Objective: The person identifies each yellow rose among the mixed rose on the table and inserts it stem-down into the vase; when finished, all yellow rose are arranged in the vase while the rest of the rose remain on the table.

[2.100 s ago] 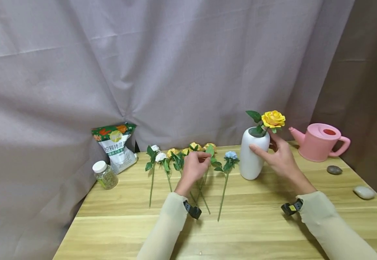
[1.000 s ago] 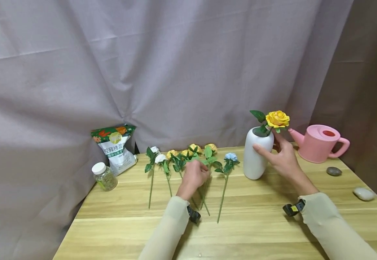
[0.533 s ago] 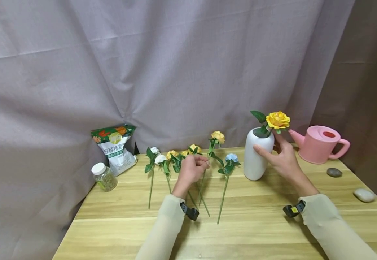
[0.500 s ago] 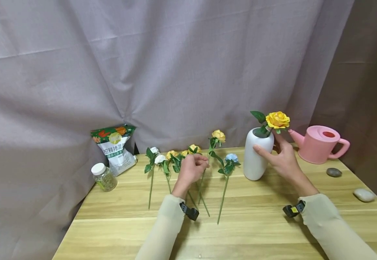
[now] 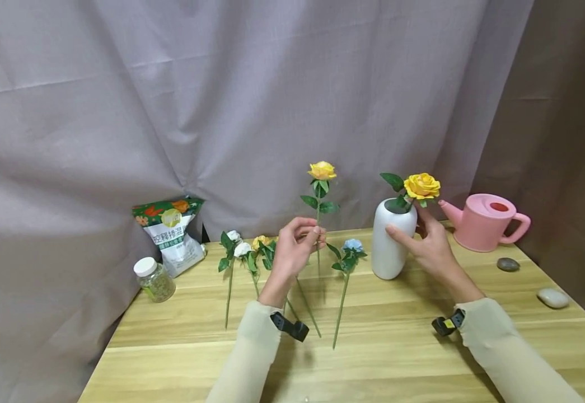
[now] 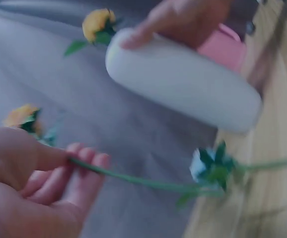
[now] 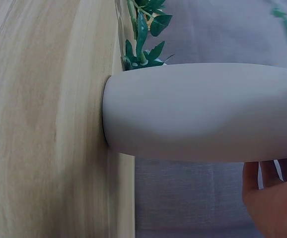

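Observation:
My left hand (image 5: 296, 246) pinches the green stem of a yellow rose (image 5: 322, 170) between thumb and fingers, its bloom pointing up. The left wrist view shows that stem (image 6: 133, 177) running out past the fingertips. A white vase (image 5: 392, 246) stands upright on the table, a second yellow rose (image 5: 422, 186) leaning out of its mouth. My right hand (image 5: 430, 246) grips the vase near the top, thumb in front; the other fingers (image 7: 267, 173) are partly hidden behind it. Between the hands lies a blue rose (image 5: 352, 246) on the table.
White roses (image 5: 242, 248) and a yellow one (image 5: 261, 242) lie left of my left hand, partly covered. Further left are a lidded jar (image 5: 155, 281) and a fertilizer bag (image 5: 172, 238). A pink watering can (image 5: 485, 224), dark stone (image 5: 508, 264) and pale stone (image 5: 553, 298) are at right.
My left hand has taken hold of a yellow rose from the row on the table and lifted it upright. The right hand has stayed on the vase.

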Demonstrator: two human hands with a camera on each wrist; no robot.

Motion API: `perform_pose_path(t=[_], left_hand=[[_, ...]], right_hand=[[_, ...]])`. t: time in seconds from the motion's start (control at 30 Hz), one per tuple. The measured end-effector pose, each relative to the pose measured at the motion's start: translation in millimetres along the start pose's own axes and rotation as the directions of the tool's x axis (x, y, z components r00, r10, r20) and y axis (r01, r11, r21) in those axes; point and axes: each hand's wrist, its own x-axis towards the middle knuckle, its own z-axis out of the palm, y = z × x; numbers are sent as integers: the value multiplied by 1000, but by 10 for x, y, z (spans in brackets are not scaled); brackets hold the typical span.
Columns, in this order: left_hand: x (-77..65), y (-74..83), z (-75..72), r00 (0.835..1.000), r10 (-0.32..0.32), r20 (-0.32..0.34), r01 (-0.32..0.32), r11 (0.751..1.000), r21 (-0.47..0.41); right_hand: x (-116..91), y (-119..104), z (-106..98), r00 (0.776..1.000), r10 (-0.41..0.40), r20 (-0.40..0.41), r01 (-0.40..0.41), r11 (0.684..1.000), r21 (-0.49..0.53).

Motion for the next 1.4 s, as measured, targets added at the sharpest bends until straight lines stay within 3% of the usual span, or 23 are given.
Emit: perform_pose_path(t=[0.17, 0.37, 0.57, 0.67, 0.9, 1.1, 1.23, 1.4], left_hand=[[41, 259, 243, 983, 167, -76, -178, 968, -178], [185, 552, 442, 936, 311, -164, -342, 914, -221], [358, 711, 610, 909, 380, -174, -407, 899, -163], [423, 742, 702, 905, 385, -183, -417, 889, -191], [536, 777, 867, 870, 444, -215, -481, 860, -169], [577, 644, 1024, 866, 476, -151, -489, 869, -67], [575, 509, 1086, 883, 449, -137, -451, 892, 19], [546, 335, 1129, 914, 382, -139, -354, 915, 193]], right_hand=[[-9, -2, -21, 1000, -6, -12, 6, 1000, -5], [4, 10, -2, 1000, -16, -2, 16, 1000, 5], [-1, 47, -6, 1000, -10, -5, 10, 1000, 8], [-25, 50, -16, 1000, 1, -11, -1, 1000, 6], [-2, 20, -14, 1000, -19, -7, 19, 999, 31], [-5, 24, -32, 1000, -19, -13, 19, 1000, 11], [-9, -1, -29, 999, -36, -12, 36, 999, 22], [2, -14, 35, 998, -55, -20, 56, 998, 36]])
